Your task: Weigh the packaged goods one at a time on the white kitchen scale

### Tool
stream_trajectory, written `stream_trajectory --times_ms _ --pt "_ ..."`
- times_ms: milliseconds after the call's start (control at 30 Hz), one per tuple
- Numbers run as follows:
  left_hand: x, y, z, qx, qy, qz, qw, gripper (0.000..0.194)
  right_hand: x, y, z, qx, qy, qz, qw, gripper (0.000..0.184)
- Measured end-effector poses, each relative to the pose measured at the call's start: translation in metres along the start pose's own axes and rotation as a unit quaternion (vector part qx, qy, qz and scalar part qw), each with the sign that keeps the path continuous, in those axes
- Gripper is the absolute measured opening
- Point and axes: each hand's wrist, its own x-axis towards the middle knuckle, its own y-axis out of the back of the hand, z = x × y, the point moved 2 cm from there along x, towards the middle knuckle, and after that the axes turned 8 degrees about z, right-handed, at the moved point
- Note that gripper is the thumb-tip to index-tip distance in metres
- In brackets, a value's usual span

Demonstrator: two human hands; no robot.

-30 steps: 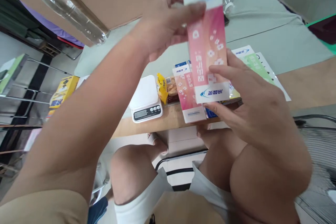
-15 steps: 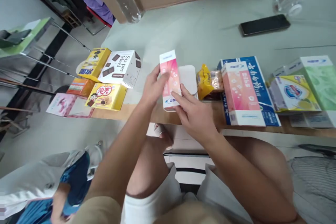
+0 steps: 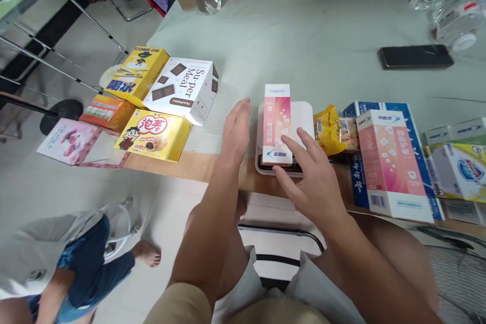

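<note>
A pink and white toothpaste box (image 3: 276, 124) lies lengthwise on the white kitchen scale (image 3: 302, 116), covering most of its display. My left hand (image 3: 236, 131) is just left of the scale, off the box, fingers stretched out and holding nothing. My right hand (image 3: 312, 172) is over the scale's front right part, fingers apart; its fingertips are at the box's right edge, and I cannot tell whether they touch it. Right of the scale sits a yellow snack packet (image 3: 328, 130). A second pink box (image 3: 393, 162) rests on a blue box (image 3: 360, 182).
Left on the table stand a white Super Meal box (image 3: 182, 86), yellow boxes (image 3: 152, 134), an orange box (image 3: 108, 111) and a pink box (image 3: 76, 142). A phone (image 3: 415, 56) and plastic bottles (image 3: 455, 20) lie back right. Another person (image 3: 81, 258) sits at lower left.
Both hands held the toothpaste box up, then lowered it to the scale. The box now lies on the scale, and my left hand has let go and moved left.
</note>
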Motion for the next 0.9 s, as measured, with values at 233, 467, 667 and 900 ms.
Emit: stream_trajectory --times_ms 233,467,667,900 --pt "-0.025 0.001 0.006 0.005 -0.053 -0.070 0.996 0.034 -0.001 -0.021 0.007 -0.026 0.012 -0.055 0.998 0.052" --pt "-0.030 0.014 0.015 -0.102 -0.083 -0.099 0.986 0.040 0.015 -0.025 -0.013 -0.062 0.062 0.012 0.996 0.046" --pt "-0.017 0.057 0.008 -0.133 -0.057 0.042 0.989 0.038 0.060 -0.053 -0.052 -0.067 0.055 0.006 0.996 0.054" --pt "0.004 0.096 -0.014 -0.142 0.052 0.191 0.970 0.022 0.097 -0.115 -0.088 -0.116 -0.024 -0.115 0.986 0.062"
